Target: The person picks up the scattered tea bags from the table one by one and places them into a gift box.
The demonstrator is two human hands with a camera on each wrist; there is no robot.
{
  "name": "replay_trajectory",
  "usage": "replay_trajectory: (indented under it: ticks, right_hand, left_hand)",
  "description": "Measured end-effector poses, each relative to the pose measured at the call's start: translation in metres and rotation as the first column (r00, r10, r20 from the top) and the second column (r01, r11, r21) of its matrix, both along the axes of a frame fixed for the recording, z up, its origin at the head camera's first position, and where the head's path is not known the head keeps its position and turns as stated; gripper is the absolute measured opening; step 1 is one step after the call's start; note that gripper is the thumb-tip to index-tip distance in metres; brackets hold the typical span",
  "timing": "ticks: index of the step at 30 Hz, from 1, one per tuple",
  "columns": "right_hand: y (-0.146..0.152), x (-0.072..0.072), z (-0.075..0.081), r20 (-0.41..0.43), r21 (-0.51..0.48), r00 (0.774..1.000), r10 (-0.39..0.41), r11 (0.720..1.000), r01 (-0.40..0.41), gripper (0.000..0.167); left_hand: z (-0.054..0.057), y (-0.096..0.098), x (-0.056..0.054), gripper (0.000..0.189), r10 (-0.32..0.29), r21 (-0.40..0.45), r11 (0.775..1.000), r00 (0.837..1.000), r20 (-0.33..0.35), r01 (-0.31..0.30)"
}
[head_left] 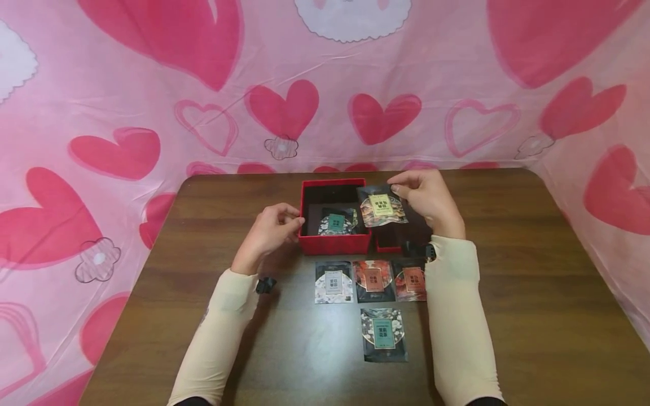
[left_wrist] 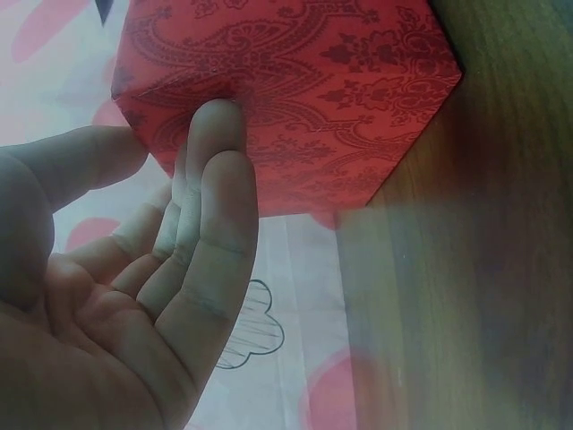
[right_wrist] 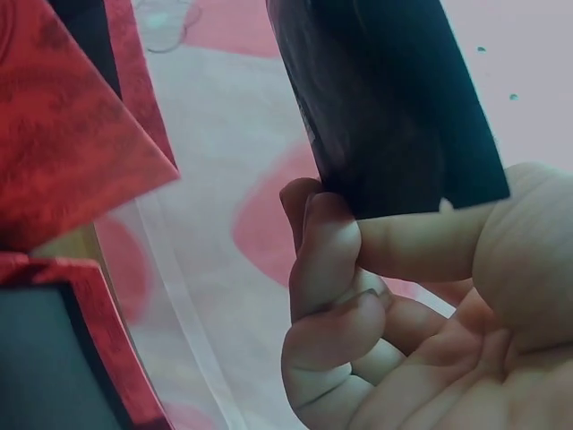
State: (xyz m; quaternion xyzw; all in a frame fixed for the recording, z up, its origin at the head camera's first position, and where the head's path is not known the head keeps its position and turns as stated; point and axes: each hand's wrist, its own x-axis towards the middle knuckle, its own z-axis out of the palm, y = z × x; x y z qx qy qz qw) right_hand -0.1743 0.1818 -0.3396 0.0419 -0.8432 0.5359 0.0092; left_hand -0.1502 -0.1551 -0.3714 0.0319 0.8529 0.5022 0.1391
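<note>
A tea sachet with a yellow label [head_left: 381, 206] hangs over the right side of a red box [head_left: 335, 245], pinched at its upper right corner between the thumb and fingers of my right hand [head_left: 426, 200]. In the right wrist view the sachet's dark back [right_wrist: 394, 107] shows. My left hand [head_left: 271, 234] touches the outside of the box's left wall [left_wrist: 295, 98] with extended fingers, thumb close to the rim. Inside the open box lies a green-labelled sachet [head_left: 336, 223], overlapping another one.
A red-edged lid [head_left: 389, 249] with a dark inside stands right of the box, partly hidden by the right hand. In front lie a white sachet [head_left: 333, 282], an orange-red one [head_left: 374, 281], a red one [head_left: 411, 283] partly behind the sleeve, and a green-labelled one [head_left: 383, 335] nearer.
</note>
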Motion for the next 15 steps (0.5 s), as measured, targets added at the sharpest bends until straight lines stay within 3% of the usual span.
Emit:
replay_trajectory:
  ticks: [6, 15]
  right_hand:
    - [-0.018, -0.013, -0.004, 0.018, -0.01, 0.999, 0.033, 0.999, -0.033, 0.019]
    - [-0.044, -0.028, -0.005, 0.046, -0.047, 0.999, 0.013, 0.999, -0.011, 0.017]
  left_hand:
    - [-0.001, 0.001, 0.0, 0.026, 0.009, -0.004, 1.0, 1.0, -0.004, -0.009]
    - [-0.001, 0.001, -0.002, 0.024, 0.016, 0.001, 1.0, 1.0, -0.006, -0.016]
